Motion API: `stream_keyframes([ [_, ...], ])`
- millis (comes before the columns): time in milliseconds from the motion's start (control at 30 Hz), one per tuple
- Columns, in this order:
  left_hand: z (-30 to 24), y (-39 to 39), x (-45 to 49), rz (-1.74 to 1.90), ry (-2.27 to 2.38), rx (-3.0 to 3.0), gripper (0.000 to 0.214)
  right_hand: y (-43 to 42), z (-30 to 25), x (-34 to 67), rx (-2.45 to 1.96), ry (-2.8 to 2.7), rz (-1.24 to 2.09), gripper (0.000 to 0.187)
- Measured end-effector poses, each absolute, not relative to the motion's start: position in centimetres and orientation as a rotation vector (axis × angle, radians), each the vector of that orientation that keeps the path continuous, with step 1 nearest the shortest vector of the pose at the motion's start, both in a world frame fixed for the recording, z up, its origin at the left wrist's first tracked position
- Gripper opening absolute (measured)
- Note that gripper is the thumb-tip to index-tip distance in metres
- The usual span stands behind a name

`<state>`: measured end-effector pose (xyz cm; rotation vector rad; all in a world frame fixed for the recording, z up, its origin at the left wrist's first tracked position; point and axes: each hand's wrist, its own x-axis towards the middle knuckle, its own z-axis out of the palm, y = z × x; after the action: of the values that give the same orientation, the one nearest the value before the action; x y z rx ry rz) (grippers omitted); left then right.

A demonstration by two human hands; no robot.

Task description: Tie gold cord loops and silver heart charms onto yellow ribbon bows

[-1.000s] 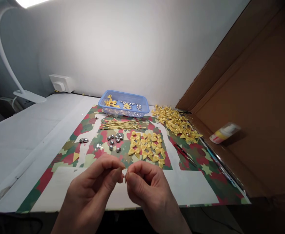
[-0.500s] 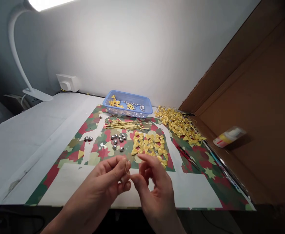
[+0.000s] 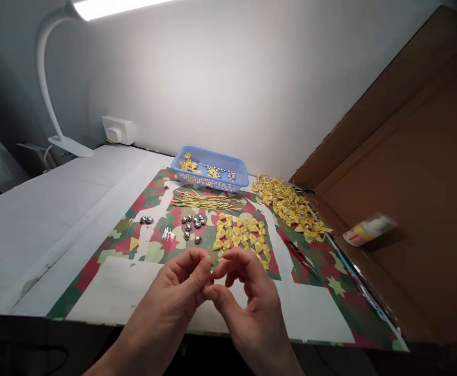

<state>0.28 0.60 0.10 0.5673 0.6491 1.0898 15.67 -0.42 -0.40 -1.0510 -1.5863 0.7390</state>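
Observation:
Low over the front of the table, my left hand is closed, thumb pressed against the curled index finger. A thin gold cord, looped at these fingertips a moment ago, is now almost wholly hidden in that pinch. My right hand meets it from the right, its thumb and index finger curled in against the left fingertips; what they grip is too small and covered to make out. Beyond the hands lie several rows of yellow ribbon bows, several silver jingle bells and a bundle of gold cords.
A blue plastic basket holding bows and bells stands against the wall. To its right is a heap of yellow bows with cords. Red-handled tweezers lie at right, near a cardboard wall and a bottle. A lamp rises at left.
My right index finger and thumb have come in against my left fingertips. The cord loop that showed at my left thumb is no longer plainly visible. The head view has tilted slightly.

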Motion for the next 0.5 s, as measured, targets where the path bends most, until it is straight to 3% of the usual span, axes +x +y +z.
stream_keyframes([
  [167, 0.0, 0.4, 0.1, 1.100, 0.692, 0.743, 0.018, -0.4, -0.3, 15.4, -1.121, -1.462, 1.006, 0.032],
  [367, 0.2, 0.7, -0.1, 1.080, 0.723, 0.725, 0.033, 0.0, -1.4, 15.2, -0.955, -1.183, 1.349, 0.027],
  [500, -0.5, 0.7, 0.0, 1.099, 0.736, 0.526, 0.033, -0.2, -1.8, 15.5, -1.023, -1.356, 1.112, 0.018],
])
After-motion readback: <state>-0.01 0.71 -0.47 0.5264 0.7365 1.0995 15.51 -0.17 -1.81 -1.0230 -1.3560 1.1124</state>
